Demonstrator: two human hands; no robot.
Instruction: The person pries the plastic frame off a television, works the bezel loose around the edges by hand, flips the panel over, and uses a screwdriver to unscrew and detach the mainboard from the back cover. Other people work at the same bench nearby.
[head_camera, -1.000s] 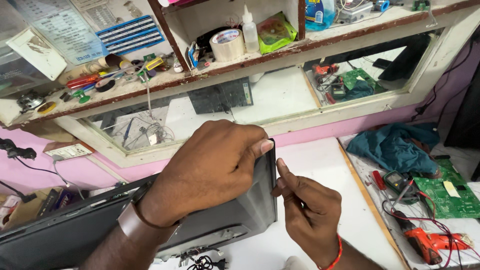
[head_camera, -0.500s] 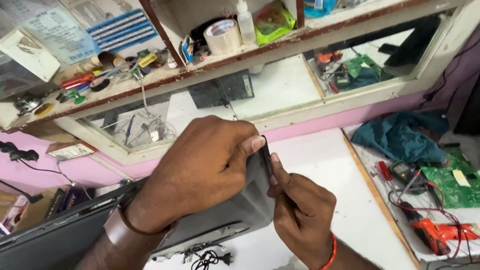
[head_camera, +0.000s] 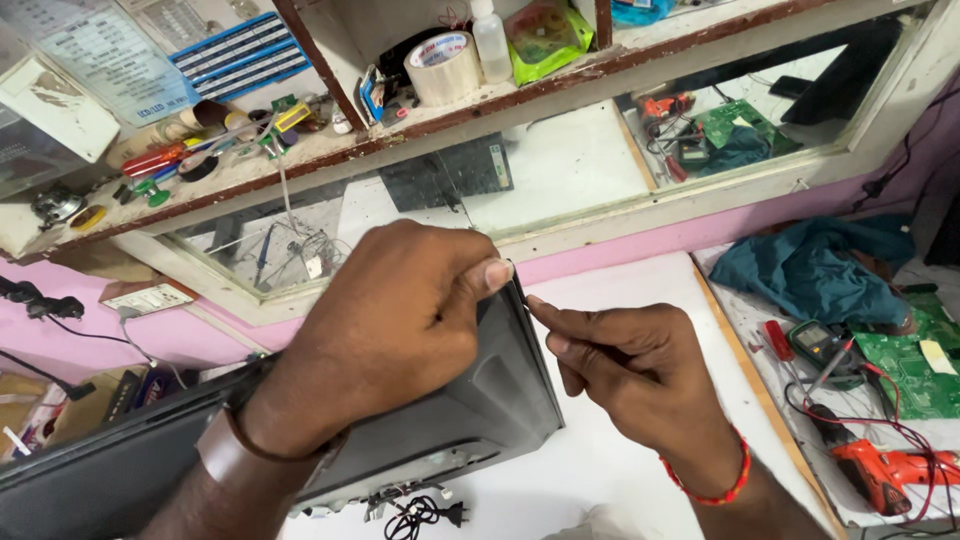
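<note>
A dark grey flat-panel television (head_camera: 480, 400) is stood on edge on the white bench (head_camera: 640, 470), its moulded back cover turned to the camera and its upper right corner raised toward the mirrored shelf unit (head_camera: 560, 170) at the bench's far edge. The left hand (head_camera: 400, 330) is laid over the top of the set, its grip closed on that corner, the thumb pressed flat against the rim. The right hand (head_camera: 640, 370) is held just beside the same corner, forefinger and thumb pinched together at the seam of the right edge; whether a thin tool or only fingertips are applied there cannot be told.

The seam between back cover and front frame appears to be being worked at this corner. It is judged that the set should be kept steady by the left hand while pressure at the seam is kept light and shifted along the edge in short steps, so that the plastic catches are released rather than snapped. The panel should not be flexed.

A loose black cable (head_camera: 420, 515) lies at the near edge; a multimeter (head_camera: 820, 345), a green circuit board (head_camera: 915, 365) and an orange power tool (head_camera: 890, 470) rest on the bench's right side.
</note>
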